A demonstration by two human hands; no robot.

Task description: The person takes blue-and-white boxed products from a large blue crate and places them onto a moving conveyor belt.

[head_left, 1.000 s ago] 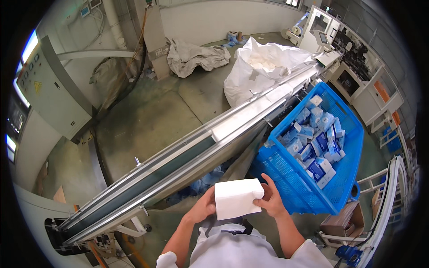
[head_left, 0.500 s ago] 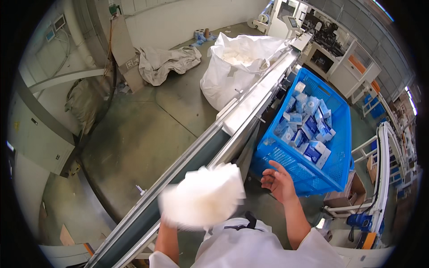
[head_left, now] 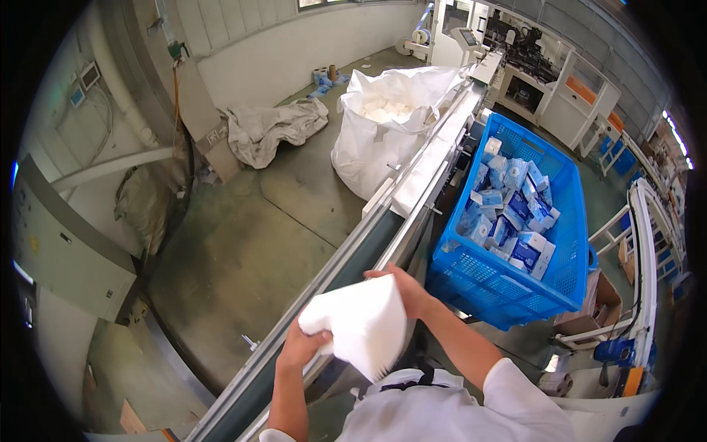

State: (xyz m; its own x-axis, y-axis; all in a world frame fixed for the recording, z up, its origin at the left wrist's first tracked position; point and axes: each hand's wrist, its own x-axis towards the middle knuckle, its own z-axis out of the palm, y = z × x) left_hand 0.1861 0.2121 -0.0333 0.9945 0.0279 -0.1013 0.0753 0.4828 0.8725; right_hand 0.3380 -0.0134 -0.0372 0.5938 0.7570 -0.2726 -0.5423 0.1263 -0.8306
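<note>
A thick stack of white tissue sheets is between my hands, bent and tilted above the near part of the conveyor. My left hand grips its left end, the thumb lying over the top. On the far right side, my right hand is closed around the edge of the stack, its fingers partly hidden behind it. Under the stack runs the conveyor's dark green belt between metal rails. Farther along the belt lies a row of white tissue.
To the right stands a blue crate holding plastic-wrapped tissue packs. A large white sack filled with white pieces stands beyond the conveyor. Machinery is at the far end, and a grey cabinet at the left.
My right hand has moved left from beside the crate and taken hold of the stack. The stack, blurred before in my left hand, now appears sharp and bent. The view has shifted slightly.
</note>
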